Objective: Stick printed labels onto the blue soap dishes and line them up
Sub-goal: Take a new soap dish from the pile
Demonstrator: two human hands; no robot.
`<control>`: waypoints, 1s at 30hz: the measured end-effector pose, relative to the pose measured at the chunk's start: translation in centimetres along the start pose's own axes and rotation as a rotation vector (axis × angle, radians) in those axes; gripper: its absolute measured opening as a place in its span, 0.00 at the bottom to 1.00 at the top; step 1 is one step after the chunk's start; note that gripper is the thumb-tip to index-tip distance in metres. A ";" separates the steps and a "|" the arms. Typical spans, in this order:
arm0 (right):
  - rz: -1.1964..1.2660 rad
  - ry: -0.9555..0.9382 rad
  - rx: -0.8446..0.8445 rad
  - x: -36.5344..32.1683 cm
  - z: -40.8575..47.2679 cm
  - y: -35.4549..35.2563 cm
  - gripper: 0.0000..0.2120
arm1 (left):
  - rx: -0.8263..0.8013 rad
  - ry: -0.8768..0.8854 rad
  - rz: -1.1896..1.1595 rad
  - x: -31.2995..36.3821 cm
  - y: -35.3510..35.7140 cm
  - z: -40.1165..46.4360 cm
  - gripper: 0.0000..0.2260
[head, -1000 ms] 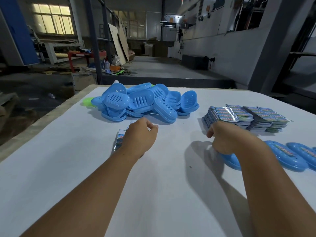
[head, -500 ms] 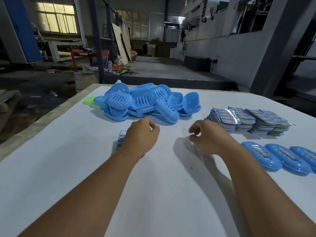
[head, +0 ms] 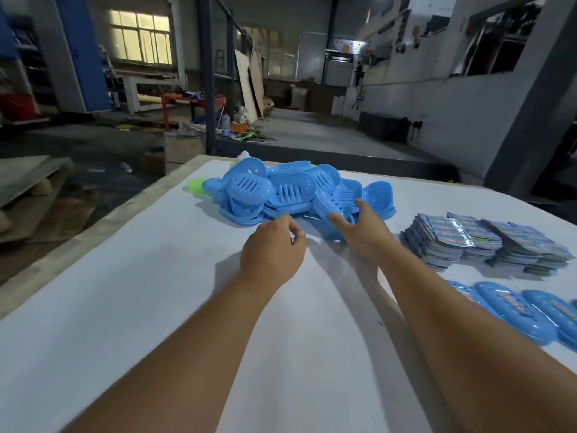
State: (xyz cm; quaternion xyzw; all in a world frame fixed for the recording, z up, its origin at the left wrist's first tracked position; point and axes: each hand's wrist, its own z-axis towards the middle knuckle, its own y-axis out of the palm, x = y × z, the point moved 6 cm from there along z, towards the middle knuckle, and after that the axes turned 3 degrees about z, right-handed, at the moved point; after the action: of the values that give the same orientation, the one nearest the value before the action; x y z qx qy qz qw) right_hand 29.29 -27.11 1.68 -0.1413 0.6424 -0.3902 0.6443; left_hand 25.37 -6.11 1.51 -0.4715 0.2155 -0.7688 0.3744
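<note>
Soap dishes point(head: 290, 192), blue slotted plastic, heaped far on desk point(head: 156, 292).
Judged light, stiff, slippery; rim grip advised. Right hand point(head: 362, 235) spread on one; left hand point(head: 273, 253) curled, contents undeterminable.

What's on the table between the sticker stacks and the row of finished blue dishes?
Nothing: the head view shows only bare white table between the label stacks and the labelled soap dishes.

Smooth blue plastic soap dishes point(head: 290, 192), glossy printed labels point(head: 452, 235), seemingly matt white paper table cover point(head: 156, 292).
</note>
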 end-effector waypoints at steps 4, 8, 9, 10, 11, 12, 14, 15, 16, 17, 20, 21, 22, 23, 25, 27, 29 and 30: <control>0.135 -0.002 0.040 0.8 0.8 0.6 0.36 | -0.014 -0.007 -0.030 -0.2 -0.1 0.1 0.04; 0.232 -0.059 0.107 1.1 0.3 -0.4 0.32 | -0.034 -0.010 -0.052 -0.4 -0.1 0.1 0.03; 0.237 -0.085 0.129 1.1 -0.1 -1.0 0.31 | -0.035 -0.008 -0.060 -0.3 -0.1 0.2 0.03; 0.231 -0.115 0.143 1.0 -0.5 -1.6 0.30 | -0.036 -0.006 -0.067 -0.3 -0.1 0.2 0.03; 0.221 -0.142 0.137 1.0 -1.0 -2.0 0.29 | -0.034 -0.003 -0.074 -0.2 -0.2 0.2 0.04; 0.208 -0.164 0.103 0.9 -1.5 -2.4 0.28 | -0.028 0.004 -0.085 0.0 -0.3 0.2 0.04; 0.135 -0.203 -0.037 0.8 -2.7 -2.7 0.26 | -0.021 0.025 -0.111 0.4 -0.6 0.1 0.05; 0.076 -0.218 -0.122 0.8 -3.3 -2.6 0.25 | -0.027 0.031 -0.103 0.5 -0.8 0.1 0.06; 0.016 -0.231 -0.194 0.9 -4.0 -2.6 0.23 | -0.033 0.033 -0.065 0.5 -1.0 0.1 0.07; -0.041 -0.243 -0.239 1.0 -4.6 -2.6 0.22 | -0.033 0.034 0.008 0.5 -1.3 0.1 0.07; -0.158 -0.256 -0.266 1.5 -6.0 -2.9 0.18 | -0.060 -0.013 0.315 -0.4 -2.5 0.4 0.10; -0.176 -0.245 -0.268 1.6 -6.2 -2.9 0.18 | -0.092 -0.058 0.393 -1.0 -2.9 0.5 0.11; -0.190 -0.228 -0.271 1.7 -6.5 -2.8 0.18 | -0.133 -0.109 0.443 -1.7 -3.2 0.5 0.14; -0.210 -0.212 -0.276 1.8 -6.7 -2.8 0.19 | -0.177 -0.154 0.471 -2.3 -3.5 0.5 0.16; -0.263 -0.201 -0.283 1.8 -7.1 -2.7 0.22 | -0.258 -0.196 0.497 -3.0 -3.8 0.4 0.22; -0.274 -0.191 -0.282 1.7 -7.6 -2.7 0.25 | -0.297 -0.196 0.494 -3.1 -3.9 0.2 0.26; -0.241 -0.183 -0.279 1.6 -8.1 -2.7 0.27 | -0.308 -0.201 0.461 -3.0 -4.0 0.0 0.28; -0.232 -0.187 -0.279 1.5 -8.2 -2.7 0.28 | -0.304 -0.208 0.431 -2.9 -4.1 -0.2 0.28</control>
State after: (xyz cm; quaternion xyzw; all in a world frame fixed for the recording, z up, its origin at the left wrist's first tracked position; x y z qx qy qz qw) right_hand 20.51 -27.26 1.34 -0.3378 0.6071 -0.3543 0.6260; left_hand 24.52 -1.30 2.56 -0.5419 0.3841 -0.5778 0.4742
